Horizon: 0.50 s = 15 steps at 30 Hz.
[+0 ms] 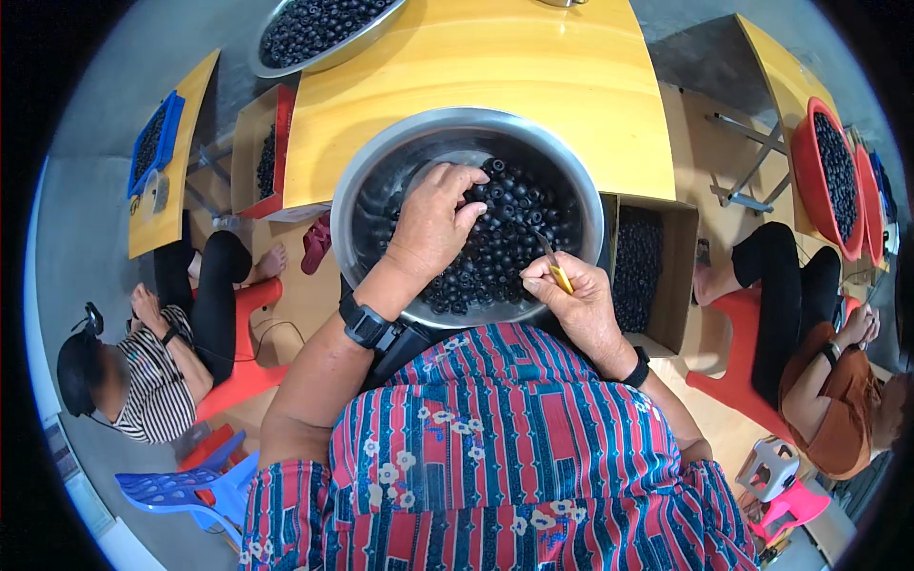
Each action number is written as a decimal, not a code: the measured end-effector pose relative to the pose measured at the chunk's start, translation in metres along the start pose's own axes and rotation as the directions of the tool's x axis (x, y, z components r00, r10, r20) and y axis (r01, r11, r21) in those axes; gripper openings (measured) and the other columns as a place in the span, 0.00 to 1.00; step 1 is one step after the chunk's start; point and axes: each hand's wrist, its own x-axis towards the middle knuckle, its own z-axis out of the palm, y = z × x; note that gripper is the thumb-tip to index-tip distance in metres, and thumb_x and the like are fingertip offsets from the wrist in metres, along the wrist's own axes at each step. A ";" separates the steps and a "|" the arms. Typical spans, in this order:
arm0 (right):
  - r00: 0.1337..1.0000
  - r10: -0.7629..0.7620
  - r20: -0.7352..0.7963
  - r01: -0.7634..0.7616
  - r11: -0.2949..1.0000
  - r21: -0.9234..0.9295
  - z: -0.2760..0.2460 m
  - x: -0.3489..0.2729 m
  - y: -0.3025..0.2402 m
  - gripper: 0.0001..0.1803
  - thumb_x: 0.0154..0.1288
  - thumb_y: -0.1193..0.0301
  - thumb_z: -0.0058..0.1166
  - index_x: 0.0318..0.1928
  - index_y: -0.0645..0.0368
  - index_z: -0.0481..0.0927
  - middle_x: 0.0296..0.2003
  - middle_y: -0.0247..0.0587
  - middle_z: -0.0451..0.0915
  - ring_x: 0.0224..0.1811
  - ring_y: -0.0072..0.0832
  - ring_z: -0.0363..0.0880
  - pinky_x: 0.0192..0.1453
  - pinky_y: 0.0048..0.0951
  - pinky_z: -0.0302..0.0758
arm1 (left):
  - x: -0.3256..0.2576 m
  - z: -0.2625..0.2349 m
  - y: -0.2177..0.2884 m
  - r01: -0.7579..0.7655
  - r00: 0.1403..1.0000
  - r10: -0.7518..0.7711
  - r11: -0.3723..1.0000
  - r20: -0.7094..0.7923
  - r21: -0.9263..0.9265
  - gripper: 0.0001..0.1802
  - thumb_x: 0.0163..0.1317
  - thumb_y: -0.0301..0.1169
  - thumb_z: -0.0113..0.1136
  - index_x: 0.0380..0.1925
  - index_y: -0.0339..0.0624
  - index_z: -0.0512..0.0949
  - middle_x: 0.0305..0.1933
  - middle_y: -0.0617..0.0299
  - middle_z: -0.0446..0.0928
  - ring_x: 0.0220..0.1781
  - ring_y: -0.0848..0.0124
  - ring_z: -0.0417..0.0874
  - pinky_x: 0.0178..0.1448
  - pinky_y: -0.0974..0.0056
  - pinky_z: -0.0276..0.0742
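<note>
In the metal bowl [466, 118] at upper centre, the small black rings [483, 265] probably handle light, firm and slippery, best pinched by their sides. The left hand [431, 221] curls over them, its hold unclear; the right hand [583, 303] grips a yellow-handled knife [561, 277].

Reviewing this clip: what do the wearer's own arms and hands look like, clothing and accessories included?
Both left hand and right hand are gloveless. Forearms are bare below short pink-and-blue striped sleeves with white flowers. A chunky black wrist device sits left; a slimmer black wristband, right.
</note>
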 end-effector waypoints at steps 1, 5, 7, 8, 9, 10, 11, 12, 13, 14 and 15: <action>1.000 -0.020 -0.002 0.020 1.000 -0.001 -0.001 -0.001 0.002 0.01 0.65 0.79 0.59 0.36 0.64 0.82 0.33 0.30 0.82 0.38 0.14 0.77 0.45 0.20 0.75 | -0.002 0.002 0.000 0.006 1.000 -0.006 1.000 -0.006 -0.005 0.17 0.54 0.20 0.66 0.45 0.42 0.78 0.41 0.55 0.77 0.35 0.64 0.78 0.41 0.63 0.78; 1.000 -0.021 0.016 0.021 1.000 -0.003 -0.007 -0.003 0.005 0.01 0.65 0.79 0.59 0.36 0.63 0.82 0.33 0.30 0.82 0.38 0.14 0.76 0.45 0.20 0.74 | -0.005 0.014 0.002 0.019 1.000 -0.019 0.999 -0.007 -0.038 0.16 0.54 0.20 0.66 0.43 0.42 0.77 0.39 0.56 0.76 0.33 0.65 0.77 0.40 0.63 0.76; 1.000 -0.013 0.015 0.013 1.000 -0.010 -0.009 -0.002 0.005 0.01 0.65 0.79 0.59 0.36 0.63 0.82 0.32 0.30 0.82 0.38 0.14 0.76 0.45 0.20 0.74 | -0.007 0.020 0.001 0.019 1.000 -0.019 0.998 -0.004 -0.062 0.15 0.54 0.19 0.65 0.42 0.41 0.77 0.38 0.56 0.76 0.32 0.65 0.77 0.39 0.64 0.76; 1.000 -0.005 0.017 0.006 1.000 -0.015 -0.010 -0.002 0.006 0.01 0.65 0.79 0.59 0.36 0.63 0.82 0.32 0.30 0.82 0.37 0.15 0.76 0.44 0.21 0.74 | -0.007 0.024 -0.001 0.006 1.000 -0.006 0.998 0.002 -0.058 0.14 0.55 0.19 0.65 0.42 0.41 0.77 0.37 0.57 0.76 0.32 0.67 0.77 0.39 0.64 0.76; 1.000 -0.006 0.007 0.006 1.000 -0.019 -0.011 -0.003 0.007 0.01 0.65 0.79 0.59 0.36 0.63 0.82 0.32 0.30 0.82 0.37 0.15 0.76 0.44 0.21 0.74 | -0.007 0.028 -0.003 -0.008 1.000 0.009 0.998 0.009 -0.054 0.14 0.55 0.18 0.64 0.41 0.40 0.77 0.36 0.57 0.76 0.32 0.68 0.77 0.39 0.64 0.75; 1.000 -0.012 -0.004 0.012 0.999 -0.035 -0.013 -0.002 0.009 0.01 0.65 0.78 0.59 0.36 0.64 0.82 0.32 0.31 0.81 0.37 0.15 0.76 0.44 0.21 0.74 | -0.007 0.029 -0.002 -0.019 1.000 0.019 0.998 0.013 -0.059 0.14 0.55 0.18 0.64 0.41 0.40 0.77 0.36 0.57 0.76 0.32 0.68 0.77 0.39 0.64 0.75; 1.000 -0.019 -0.016 0.018 0.999 -0.052 -0.014 -0.002 0.010 0.02 0.65 0.78 0.59 0.36 0.64 0.82 0.32 0.31 0.81 0.37 0.15 0.76 0.44 0.21 0.74 | -0.008 0.030 -0.001 0.048 0.998 -0.043 0.987 0.039 -0.155 0.12 0.57 0.19 0.63 0.42 0.40 0.77 0.38 0.59 0.77 0.34 0.71 0.78 0.40 0.66 0.76; 0.999 -0.022 -0.027 0.021 0.998 -0.054 -0.016 -0.002 0.010 0.02 0.65 0.78 0.59 0.36 0.64 0.82 0.32 0.31 0.81 0.37 0.15 0.76 0.44 0.21 0.74 | -0.009 0.030 0.000 0.117 0.992 -0.102 0.962 0.073 -0.247 0.11 0.59 0.19 0.61 0.42 0.40 0.77 0.39 0.60 0.78 0.36 0.74 0.79 0.40 0.68 0.77; 0.999 -0.023 -0.046 0.019 0.997 -0.080 -0.018 -0.003 0.011 0.03 0.65 0.77 0.59 0.36 0.65 0.82 0.32 0.32 0.81 0.37 0.15 0.76 0.44 0.22 0.74 | -0.012 0.034 0.002 0.113 0.992 -0.096 0.960 0.077 -0.255 0.11 0.59 0.19 0.61 0.42 0.40 0.77 0.39 0.60 0.78 0.36 0.74 0.79 0.40 0.68 0.77; 0.998 -0.023 -0.064 0.016 0.994 -0.107 -0.021 -0.004 0.012 0.04 0.65 0.76 0.59 0.36 0.65 0.82 0.31 0.32 0.81 0.37 0.16 0.76 0.44 0.22 0.74 | -0.015 0.036 0.004 0.268 0.963 -0.215 0.809 0.161 -0.524 0.10 0.62 0.19 0.60 0.44 0.40 0.77 0.42 0.61 0.79 0.39 0.75 0.80 0.43 0.69 0.78; 0.997 -0.021 -0.072 0.013 0.994 -0.112 -0.023 -0.004 0.011 0.04 0.65 0.76 0.59 0.36 0.65 0.82 0.31 0.32 0.81 0.37 0.16 0.76 0.44 0.22 0.74 | -0.019 0.038 0.005 0.403 0.913 -0.297 0.562 0.278 -0.723 0.10 0.65 0.20 0.58 0.45 0.39 0.77 0.45 0.62 0.79 0.42 0.76 0.81 0.45 0.71 0.79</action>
